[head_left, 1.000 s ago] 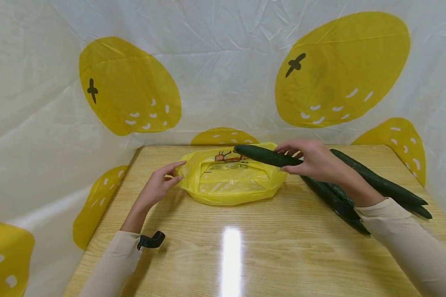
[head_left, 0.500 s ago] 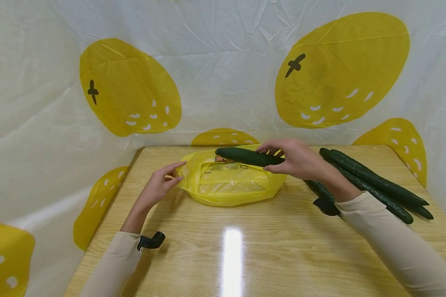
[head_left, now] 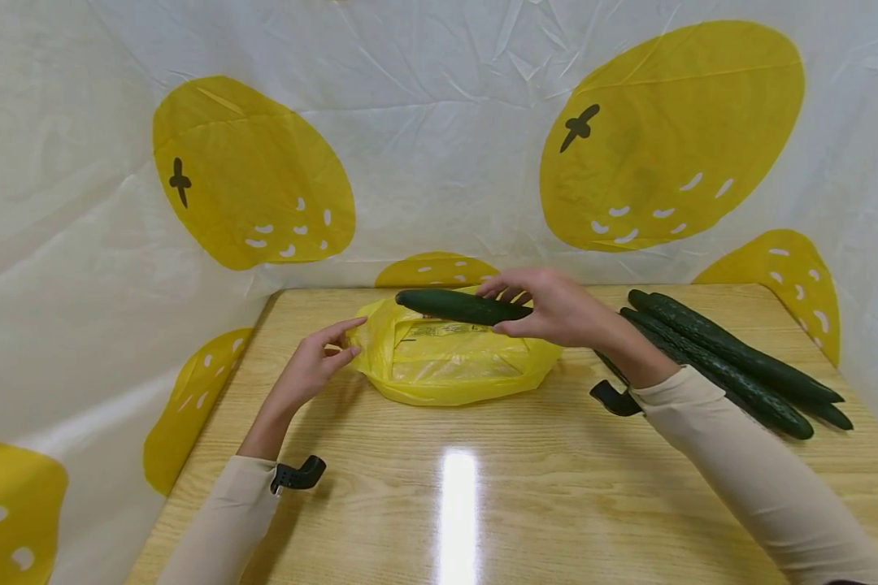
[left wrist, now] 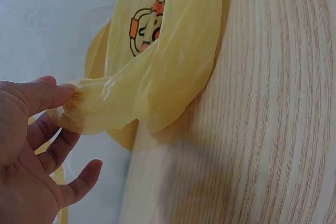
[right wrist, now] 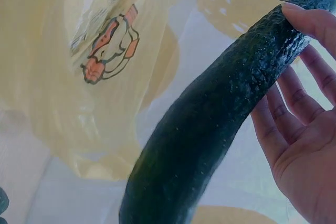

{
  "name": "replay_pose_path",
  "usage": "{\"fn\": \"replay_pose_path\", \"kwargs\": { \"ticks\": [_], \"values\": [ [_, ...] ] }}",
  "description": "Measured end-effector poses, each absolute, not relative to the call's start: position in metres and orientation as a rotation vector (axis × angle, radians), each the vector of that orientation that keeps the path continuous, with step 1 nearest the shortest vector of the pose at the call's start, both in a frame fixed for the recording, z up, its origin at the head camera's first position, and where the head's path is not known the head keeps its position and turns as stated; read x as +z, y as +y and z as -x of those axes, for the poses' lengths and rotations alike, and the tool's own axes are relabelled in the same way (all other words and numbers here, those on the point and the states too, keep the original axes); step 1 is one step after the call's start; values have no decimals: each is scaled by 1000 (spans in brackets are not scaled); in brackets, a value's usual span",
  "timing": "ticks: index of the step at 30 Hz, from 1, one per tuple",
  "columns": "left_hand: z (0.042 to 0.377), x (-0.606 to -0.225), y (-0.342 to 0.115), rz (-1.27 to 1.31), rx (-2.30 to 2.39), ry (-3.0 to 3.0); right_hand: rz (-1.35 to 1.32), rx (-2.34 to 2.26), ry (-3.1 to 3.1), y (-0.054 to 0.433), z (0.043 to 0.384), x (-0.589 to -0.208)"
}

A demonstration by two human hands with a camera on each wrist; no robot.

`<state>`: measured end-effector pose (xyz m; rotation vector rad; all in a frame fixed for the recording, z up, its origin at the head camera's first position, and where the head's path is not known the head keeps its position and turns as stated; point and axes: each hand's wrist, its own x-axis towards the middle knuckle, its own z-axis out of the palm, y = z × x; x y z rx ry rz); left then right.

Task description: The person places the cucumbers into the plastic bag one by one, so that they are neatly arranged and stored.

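A yellow plastic bag (head_left: 446,382) with a printed cartoon lies on the wooden table, its mouth spread wide. My left hand (head_left: 311,364) pinches the bag's left edge between thumb and fingers; the left wrist view shows the gathered film (left wrist: 79,108) at the fingertips. Above the back of the bag's opening, my right hand (head_left: 549,307) grips a dark green cucumber (head_left: 446,304) near its right end, the free end pointing left. In the right wrist view the cucumber (right wrist: 194,124) crosses the frame, thumb on one side and fingers on the other.
Several more cucumbers (head_left: 739,353) lie side by side on the table at the right, partly behind my right forearm. A white sheet with yellow lemon prints (head_left: 673,138) hangs behind and to the left of the wooden table (head_left: 380,496). Black camera mounts sit at both wrists.
My right hand has carried the cucumber left, from the bag's right edge to over its opening. More of the cucumber pile shows. The left hand and the bag have stayed in place.
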<state>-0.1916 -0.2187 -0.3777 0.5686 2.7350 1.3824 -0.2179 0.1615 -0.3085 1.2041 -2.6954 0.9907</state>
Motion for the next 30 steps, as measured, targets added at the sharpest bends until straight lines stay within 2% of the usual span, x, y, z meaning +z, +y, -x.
{"fn": "replay_pose_path", "kwargs": {
  "ticks": [23, 30],
  "values": [
    [191, -377, -216, -567, 1366, 2750, -1318, 1279, -2555, 126, 232, -310],
    [205, -403, -226, -540, 1367, 2766, -1311, 1380, -2563, 119, 234, -324]
  ]
}}
